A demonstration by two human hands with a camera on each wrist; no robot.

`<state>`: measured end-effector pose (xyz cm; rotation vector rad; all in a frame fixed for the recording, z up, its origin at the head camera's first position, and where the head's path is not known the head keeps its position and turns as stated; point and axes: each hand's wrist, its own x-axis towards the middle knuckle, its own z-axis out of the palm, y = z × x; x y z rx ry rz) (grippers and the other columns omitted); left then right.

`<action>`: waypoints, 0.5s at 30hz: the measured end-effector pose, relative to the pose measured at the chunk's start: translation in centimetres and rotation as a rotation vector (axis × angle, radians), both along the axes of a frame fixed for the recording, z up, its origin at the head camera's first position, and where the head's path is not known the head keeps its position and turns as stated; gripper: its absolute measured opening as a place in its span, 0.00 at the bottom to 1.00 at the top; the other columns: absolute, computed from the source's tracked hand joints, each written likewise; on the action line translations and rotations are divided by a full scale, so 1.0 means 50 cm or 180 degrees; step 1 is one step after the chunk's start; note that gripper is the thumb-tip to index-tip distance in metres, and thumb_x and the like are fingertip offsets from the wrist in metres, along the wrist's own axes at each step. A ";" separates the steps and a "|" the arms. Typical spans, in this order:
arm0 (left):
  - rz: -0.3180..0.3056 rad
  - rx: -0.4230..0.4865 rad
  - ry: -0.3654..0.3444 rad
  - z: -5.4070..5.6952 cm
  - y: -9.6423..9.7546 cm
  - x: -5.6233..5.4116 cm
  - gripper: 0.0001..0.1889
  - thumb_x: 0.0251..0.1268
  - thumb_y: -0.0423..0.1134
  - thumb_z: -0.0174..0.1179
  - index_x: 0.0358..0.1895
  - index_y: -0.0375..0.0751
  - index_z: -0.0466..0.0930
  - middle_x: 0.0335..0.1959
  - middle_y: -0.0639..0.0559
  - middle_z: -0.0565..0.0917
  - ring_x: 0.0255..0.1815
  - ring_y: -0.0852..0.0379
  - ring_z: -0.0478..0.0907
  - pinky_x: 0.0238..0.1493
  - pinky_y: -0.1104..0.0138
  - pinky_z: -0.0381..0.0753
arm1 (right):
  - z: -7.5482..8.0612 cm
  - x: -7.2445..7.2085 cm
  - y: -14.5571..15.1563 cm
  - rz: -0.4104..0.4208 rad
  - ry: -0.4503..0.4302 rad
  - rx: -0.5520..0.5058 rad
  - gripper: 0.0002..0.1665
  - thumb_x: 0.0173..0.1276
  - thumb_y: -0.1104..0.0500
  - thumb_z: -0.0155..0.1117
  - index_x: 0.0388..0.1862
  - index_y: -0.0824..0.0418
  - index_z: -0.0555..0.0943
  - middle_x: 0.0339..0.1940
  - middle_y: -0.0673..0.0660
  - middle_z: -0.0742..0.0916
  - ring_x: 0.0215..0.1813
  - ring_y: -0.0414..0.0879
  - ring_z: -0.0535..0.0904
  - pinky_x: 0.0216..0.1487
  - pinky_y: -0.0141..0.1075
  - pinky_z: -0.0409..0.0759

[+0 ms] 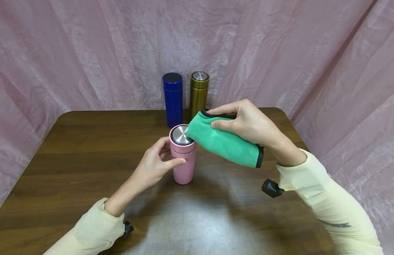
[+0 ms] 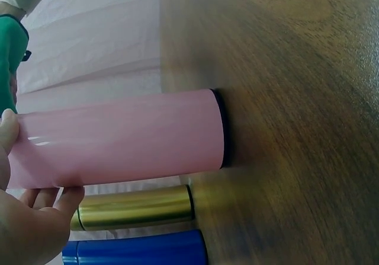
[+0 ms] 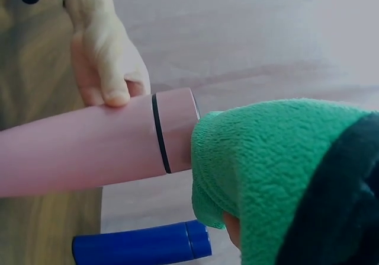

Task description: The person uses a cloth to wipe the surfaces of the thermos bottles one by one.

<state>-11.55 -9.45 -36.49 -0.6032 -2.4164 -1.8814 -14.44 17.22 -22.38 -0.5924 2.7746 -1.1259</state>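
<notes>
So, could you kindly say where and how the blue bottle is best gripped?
I'd suggest mid-body on the blue bottle, coming from the left, perhaps with the left hand once freed from the pink bottle. The blue bottle's body is upright, round and straight; the gold bottle stands close on its right, nothing close on its left.

This was a curtained-off recording spot: creased pink drapes (image 1: pixel 133 46) closed in the back and both sides of a wood-grain table (image 1: pixel 72 159), and a black wrist camera (image 1: pixel 272 188) sat at the right sleeve (image 1: pixel 318 191). What sort of room lay beyond could not be told.
</notes>
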 end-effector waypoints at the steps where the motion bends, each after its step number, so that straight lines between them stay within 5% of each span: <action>1: 0.0006 -0.0012 0.0005 0.001 0.000 0.000 0.34 0.54 0.28 0.78 0.65 0.30 0.73 0.55 0.39 0.83 0.57 0.48 0.81 0.61 0.66 0.81 | 0.000 0.003 0.001 0.0019 0.0004 0.0000 0.19 0.68 0.54 0.75 0.57 0.48 0.89 0.51 0.48 0.90 0.42 0.42 0.80 0.39 0.33 0.78; 15: 0.0003 -0.0047 -0.0081 0.006 0.001 0.001 0.34 0.56 0.28 0.77 0.66 0.31 0.73 0.54 0.40 0.84 0.57 0.48 0.81 0.62 0.65 0.81 | 0.014 0.032 -0.016 0.0355 -0.0003 -0.0123 0.18 0.70 0.56 0.74 0.58 0.51 0.89 0.54 0.47 0.89 0.50 0.40 0.83 0.51 0.37 0.81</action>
